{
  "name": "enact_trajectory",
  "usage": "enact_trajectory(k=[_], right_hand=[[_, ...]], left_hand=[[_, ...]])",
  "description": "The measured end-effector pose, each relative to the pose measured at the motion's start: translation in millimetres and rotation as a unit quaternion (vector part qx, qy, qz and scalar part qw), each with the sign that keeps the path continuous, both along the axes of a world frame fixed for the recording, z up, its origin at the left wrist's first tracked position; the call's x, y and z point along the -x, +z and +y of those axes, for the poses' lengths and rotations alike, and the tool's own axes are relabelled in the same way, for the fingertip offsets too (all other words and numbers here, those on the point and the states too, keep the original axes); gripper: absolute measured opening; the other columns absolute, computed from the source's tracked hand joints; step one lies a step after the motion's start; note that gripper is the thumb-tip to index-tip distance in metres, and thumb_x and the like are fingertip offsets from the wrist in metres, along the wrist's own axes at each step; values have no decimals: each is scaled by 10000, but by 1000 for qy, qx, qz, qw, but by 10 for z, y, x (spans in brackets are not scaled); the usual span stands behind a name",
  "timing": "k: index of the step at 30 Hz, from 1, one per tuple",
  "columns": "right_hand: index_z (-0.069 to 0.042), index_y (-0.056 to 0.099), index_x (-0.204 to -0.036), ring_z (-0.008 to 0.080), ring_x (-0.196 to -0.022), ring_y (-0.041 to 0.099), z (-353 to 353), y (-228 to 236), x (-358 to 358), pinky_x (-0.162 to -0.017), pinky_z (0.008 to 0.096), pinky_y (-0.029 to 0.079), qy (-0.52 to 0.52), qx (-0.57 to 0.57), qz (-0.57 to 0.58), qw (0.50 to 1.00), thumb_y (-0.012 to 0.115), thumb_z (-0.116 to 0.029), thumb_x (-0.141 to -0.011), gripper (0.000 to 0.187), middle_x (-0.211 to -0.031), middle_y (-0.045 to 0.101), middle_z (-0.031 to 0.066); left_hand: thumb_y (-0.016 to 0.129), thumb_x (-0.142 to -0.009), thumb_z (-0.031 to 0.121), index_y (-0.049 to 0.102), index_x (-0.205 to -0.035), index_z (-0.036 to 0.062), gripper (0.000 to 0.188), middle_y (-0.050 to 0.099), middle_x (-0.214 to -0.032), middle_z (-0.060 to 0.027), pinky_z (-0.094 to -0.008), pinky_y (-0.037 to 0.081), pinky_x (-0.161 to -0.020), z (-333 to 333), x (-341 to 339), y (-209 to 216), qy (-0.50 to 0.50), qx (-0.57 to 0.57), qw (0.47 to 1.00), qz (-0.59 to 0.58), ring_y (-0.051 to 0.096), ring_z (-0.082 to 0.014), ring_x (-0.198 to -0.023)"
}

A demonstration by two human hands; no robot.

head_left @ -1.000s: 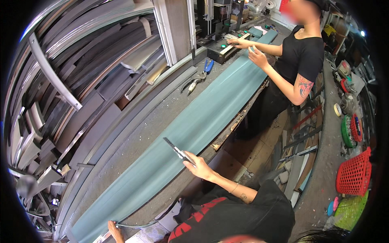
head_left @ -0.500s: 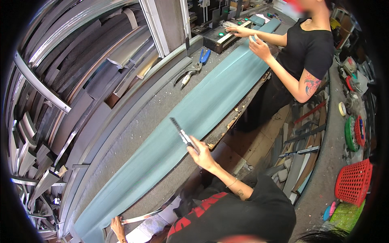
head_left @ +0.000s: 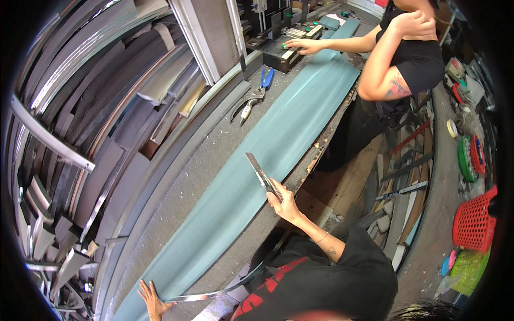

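Right hand (head_left: 286, 206): fingers curled closed around the utility knife, holding it above the middle of the teal strip.
Utility knife (head_left: 261, 174): blade slid out, tip pointing away from the person and to the left.
Left hand (head_left: 153, 304): fingers spread, palm down on the near end of the teal strip, gripping nothing.
Teal strip (head_left: 230, 206): long and broad, lying lengthwise along the table from the left hand toward the co-worker.
Thin shiny band (head_left: 214, 296): one end just beside the left thumb.
Table (head_left: 184, 184): grey, speckled, carrying the strip.
Blue-handled tool (head_left: 267, 79): on the table, left of the strip.
Co-worker (head_left: 412, 67): one hand at the black device (head_left: 276, 58), the other raised near the neck.
Stacked profiles (head_left: 110, 166): crowded along the left.
Red basket (head_left: 473, 223): far right.
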State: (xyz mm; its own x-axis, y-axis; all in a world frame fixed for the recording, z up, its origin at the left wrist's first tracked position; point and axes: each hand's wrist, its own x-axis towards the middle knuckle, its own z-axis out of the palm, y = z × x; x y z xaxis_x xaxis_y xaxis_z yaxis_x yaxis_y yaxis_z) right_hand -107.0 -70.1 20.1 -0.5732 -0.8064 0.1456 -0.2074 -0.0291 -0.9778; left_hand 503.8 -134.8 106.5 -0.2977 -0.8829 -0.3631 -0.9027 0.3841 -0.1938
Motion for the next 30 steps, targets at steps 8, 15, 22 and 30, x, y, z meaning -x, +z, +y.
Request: enact_trajectory(k=[8,15,22,30], right_hand=[[60,483,-1278,102,-508,534,-129,167,84,-506,274,453,-3,3,-68,998,591,-159,-911,440,-665,567,65],[60,471,-1291,87,-489,514,-242,195,67,-464,251,436,-14,16,-79,997,573,-152,-920,439,-643,547,34],[64,478,-1279,79,-490,504,-249,158,63,-470,243,434,-25,16,-72,997,573,-150,-919,430,-663,551,39],[57,485,-1276,69,-488,501,-296,219,251,-449,234,423,-97,38,-72,992,567,-146,-925,413,-690,570,32]], left_hand=[[696,-526,735,352,-1355,8,1154,386,-1341,-284,-515,288,-1024,-294,490,47,-117,111,983,93,382,-403,-1257],[694,-543,724,395,-1304,9,1086,434,-1265,-278,-508,328,-972,-469,508,-93,-113,136,973,150,430,-405,-1184],[692,-559,712,438,-1253,10,1019,482,-1189,-272,-500,368,-921,-553,563,-109,-107,152,966,179,478,-407,-1111],[690,-577,699,487,-1195,11,946,536,-1103,-266,-491,414,-862,-613,932,-217,-100,82,973,190,533,-409,-1027]])
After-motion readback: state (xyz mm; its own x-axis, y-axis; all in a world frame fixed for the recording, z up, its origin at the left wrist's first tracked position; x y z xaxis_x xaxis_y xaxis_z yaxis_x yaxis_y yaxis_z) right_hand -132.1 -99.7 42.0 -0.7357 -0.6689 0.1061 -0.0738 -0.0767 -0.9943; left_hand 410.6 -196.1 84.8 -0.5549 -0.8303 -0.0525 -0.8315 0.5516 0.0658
